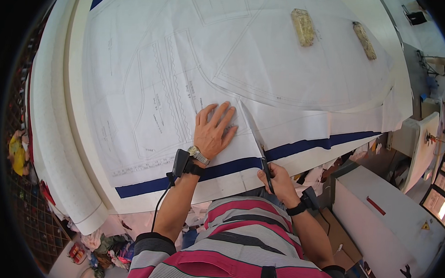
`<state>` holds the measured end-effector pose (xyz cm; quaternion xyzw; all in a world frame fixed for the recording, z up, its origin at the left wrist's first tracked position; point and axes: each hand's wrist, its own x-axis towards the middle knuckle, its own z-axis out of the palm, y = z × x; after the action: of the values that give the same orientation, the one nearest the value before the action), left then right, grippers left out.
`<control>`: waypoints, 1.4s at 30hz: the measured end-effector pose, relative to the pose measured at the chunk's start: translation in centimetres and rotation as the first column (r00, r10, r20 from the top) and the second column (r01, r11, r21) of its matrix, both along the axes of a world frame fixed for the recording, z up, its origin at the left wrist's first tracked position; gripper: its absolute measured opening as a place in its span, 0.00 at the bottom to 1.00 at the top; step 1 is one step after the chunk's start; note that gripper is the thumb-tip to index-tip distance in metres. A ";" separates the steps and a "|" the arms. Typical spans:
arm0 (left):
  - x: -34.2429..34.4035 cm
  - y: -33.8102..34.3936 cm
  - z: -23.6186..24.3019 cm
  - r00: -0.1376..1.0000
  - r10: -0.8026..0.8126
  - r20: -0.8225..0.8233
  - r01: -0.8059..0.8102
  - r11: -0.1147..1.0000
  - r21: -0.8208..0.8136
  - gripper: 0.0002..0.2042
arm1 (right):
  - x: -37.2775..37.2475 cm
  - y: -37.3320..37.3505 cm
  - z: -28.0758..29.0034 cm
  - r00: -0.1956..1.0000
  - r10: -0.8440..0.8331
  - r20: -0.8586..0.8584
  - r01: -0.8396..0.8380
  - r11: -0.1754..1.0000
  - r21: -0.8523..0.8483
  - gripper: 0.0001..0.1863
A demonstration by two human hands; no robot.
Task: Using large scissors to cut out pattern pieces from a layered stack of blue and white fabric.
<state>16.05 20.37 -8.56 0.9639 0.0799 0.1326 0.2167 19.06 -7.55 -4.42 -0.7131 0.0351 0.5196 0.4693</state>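
My left hand point(215, 131) lies flat with fingers spread on a large white pattern paper point(171, 62) marked with printed garment outlines. In my right hand point(280, 184), at the table's near edge, is a pair of long dark-handled scissors point(264, 163). Their blades point away from me and to the left, along a cut in the paper, with the tip close to my left fingers. Dark blue fabric point(296, 147) shows under the paper along its near edge. The cut runs on rightward below a curved outline.
Two wrapped yellowish blocks point(303, 28) point(364, 41) rest on the paper at the far right. A thick white roll point(67, 117) lies along the table's left side. To the right stands a white cabinet point(378, 215); scraps of cloth point(108, 248) are heaped at lower left.
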 end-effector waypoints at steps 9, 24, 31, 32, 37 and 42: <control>-0.1 0.0 0.1 1.000 -0.005 -0.018 0.005 1.000 -0.004 0.26 | -0.5 -0.3 -1.3 0.997 0.017 0.071 -0.021 0.999 0.051 0.22; 0.2 -0.4 0.5 1.000 0.001 0.027 -0.001 1.000 0.002 0.23 | 0.1 -1.9 2.0 0.991 -0.049 -0.126 0.058 0.996 0.068 0.24; 0.2 -1.7 0.0 0.994 -0.044 -0.100 0.023 0.980 -0.197 0.10 | -2.8 -10.4 3.2 0.959 0.039 -0.282 -0.022 0.998 0.063 0.18; 0.3 -2.0 0.1 0.994 -0.048 -0.101 0.028 0.982 -0.189 0.10 | -3.3 -11.3 3.4 0.953 0.057 -0.298 -0.036 0.996 0.076 0.18; 1.1 -3.3 2.5 0.975 0.023 -0.222 -0.104 0.928 -0.359 0.18 | -4.8 -12.0 2.1 0.978 0.170 -0.121 -0.153 0.979 0.138 0.20; 2.7 -3.2 5.6 0.874 0.017 -0.486 -0.162 0.953 -0.256 0.28 | -6.5 -9.7 0.1 0.985 0.169 0.012 -0.169 0.971 0.168 0.24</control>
<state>18.73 17.21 -2.93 0.9196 0.1945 -0.1126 0.3222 12.52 -17.22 -4.33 -0.6707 -0.0691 0.5597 0.4817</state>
